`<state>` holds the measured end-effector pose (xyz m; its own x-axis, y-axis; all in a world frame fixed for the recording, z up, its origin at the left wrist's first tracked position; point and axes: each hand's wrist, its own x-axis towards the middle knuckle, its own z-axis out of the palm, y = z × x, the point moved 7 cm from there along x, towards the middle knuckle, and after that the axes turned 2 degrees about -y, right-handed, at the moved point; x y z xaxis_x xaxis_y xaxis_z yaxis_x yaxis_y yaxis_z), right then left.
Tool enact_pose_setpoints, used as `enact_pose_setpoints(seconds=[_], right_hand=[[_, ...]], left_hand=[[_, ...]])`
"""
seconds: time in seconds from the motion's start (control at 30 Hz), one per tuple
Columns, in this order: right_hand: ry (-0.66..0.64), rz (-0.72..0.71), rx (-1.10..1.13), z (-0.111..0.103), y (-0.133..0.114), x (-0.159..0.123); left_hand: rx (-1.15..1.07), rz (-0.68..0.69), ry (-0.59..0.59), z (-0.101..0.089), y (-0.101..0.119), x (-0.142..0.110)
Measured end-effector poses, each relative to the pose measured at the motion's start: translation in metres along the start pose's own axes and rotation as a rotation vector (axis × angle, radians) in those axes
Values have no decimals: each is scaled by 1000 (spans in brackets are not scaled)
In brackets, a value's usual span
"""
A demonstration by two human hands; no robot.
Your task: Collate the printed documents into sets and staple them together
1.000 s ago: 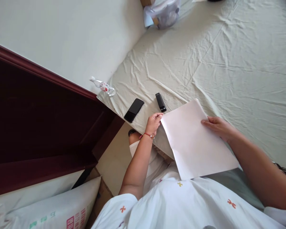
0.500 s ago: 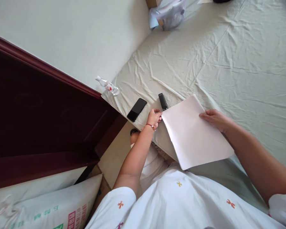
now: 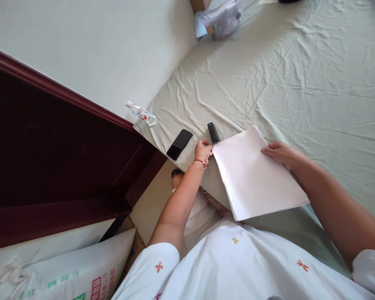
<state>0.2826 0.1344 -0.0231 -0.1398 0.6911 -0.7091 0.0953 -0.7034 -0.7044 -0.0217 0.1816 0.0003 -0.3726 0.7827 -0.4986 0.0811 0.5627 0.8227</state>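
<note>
A thin stack of white paper (image 3: 253, 175) lies over the near edge of a bed covered with a wrinkled pale green sheet (image 3: 287, 75). My left hand (image 3: 203, 151), with a red string bracelet on the wrist, pinches the stack's near-left corner, fingers closed on it. My right hand (image 3: 281, 153) rests on the stack's far-right edge, fingers curled over the paper. A small black stapler (image 3: 213, 133) lies just beyond my left hand.
A black phone (image 3: 179, 144) lies left of the stapler. A small clear plastic bottle (image 3: 141, 113) sits at the bed's corner by the dark wooden headboard (image 3: 50, 146). A plastic bag (image 3: 220, 18) rests at the far end. A printed white sack (image 3: 68, 271) stands at lower left.
The paper stack has shifted slightly towards the bed and both hands have moved with it. My left hand has closed in on the corner near the stapler.
</note>
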Motion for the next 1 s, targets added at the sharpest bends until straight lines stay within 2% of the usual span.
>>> enact_pose_setpoints(seconds=[0.27, 0.33, 0.4, 0.53, 0.63, 0.77, 1.0], right_hand=[[6, -15, 32, -3, -2, 1], [7, -11, 30, -4, -1, 1], [9, -9, 18, -5, -1, 2], [-4, 0, 5, -4, 0, 2], [2, 0, -7, -4, -2, -1], [25, 21, 25, -3, -4, -7], [2, -29, 62, -4, -2, 0]], left_hand=[[28, 85, 30, 0, -5, 12], [74, 168, 64, -6, -4, 15], [217, 360, 103, -13, 5, 14], [584, 867, 117, -13, 24, -7], [706, 1070, 93, -10, 24, -19], [773, 1127, 5, -5, 18, -21], [804, 1017, -40, -4, 20, -25]])
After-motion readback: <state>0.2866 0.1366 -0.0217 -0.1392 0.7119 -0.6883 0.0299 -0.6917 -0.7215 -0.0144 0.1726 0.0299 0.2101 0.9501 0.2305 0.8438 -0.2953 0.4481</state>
